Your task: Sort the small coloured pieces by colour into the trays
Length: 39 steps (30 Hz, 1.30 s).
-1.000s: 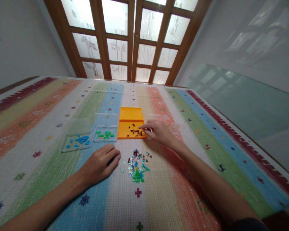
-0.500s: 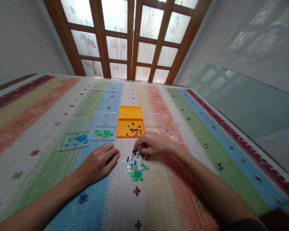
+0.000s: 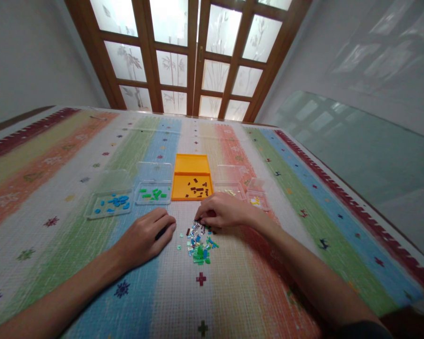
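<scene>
On the tablecloth in front of me lies a loose pile of small toy bricks (image 3: 199, 254), green, blue, whitish and brown. My right hand (image 3: 224, 210) bends over the pile's far end, thumb and fingers pinched together low among the bricks. Whatever is between those fingertips is hidden. To the left of the pile my left hand (image 3: 151, 233) rests on the cloth, its fingers curled in and the thumb close to them, with no brick visible in it. Beyond the right hand, an open orange box (image 3: 178, 188) contains several dark brown bricks (image 3: 199, 189).
Left of the orange box stand a clear box (image 3: 137, 200) of green bricks and another clear box (image 3: 90, 214) of blue ones. To its right are a clear box (image 3: 238, 188) with cream pieces, partly behind my right hand, and a small box (image 3: 265, 202) with yellow pieces.
My right hand's fingertips have shifted slightly at the far end of the pile, and less dark brown shows beneath them. The left hand stays in place.
</scene>
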Available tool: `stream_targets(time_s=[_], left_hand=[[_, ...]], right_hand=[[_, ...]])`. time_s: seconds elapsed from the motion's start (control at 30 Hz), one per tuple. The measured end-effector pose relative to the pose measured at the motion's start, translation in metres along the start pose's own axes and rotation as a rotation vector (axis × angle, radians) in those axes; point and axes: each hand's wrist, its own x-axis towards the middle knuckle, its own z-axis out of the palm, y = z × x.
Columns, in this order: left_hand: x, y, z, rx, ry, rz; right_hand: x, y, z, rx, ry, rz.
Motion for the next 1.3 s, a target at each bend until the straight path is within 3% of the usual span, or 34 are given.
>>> stream_targets(time_s=[0.87, 1.1, 1.3], left_hand=[[0.002, 0.002, -0.001, -0.004, 0.0, -0.009], [0.003, 0.001, -0.001, -0.017, -0.001, -0.004], [0.004, 0.002, -0.001, -0.018, 0.02, 0.001]], right_hand=[[0.002, -0.01, 0.007, -0.06, 0.07, -0.045], [-0.002, -0.002, -0.004, -0.048, 0.322, 0.162], [-0.002, 0.008, -0.005, 0.016, 0.518, 0.242]])
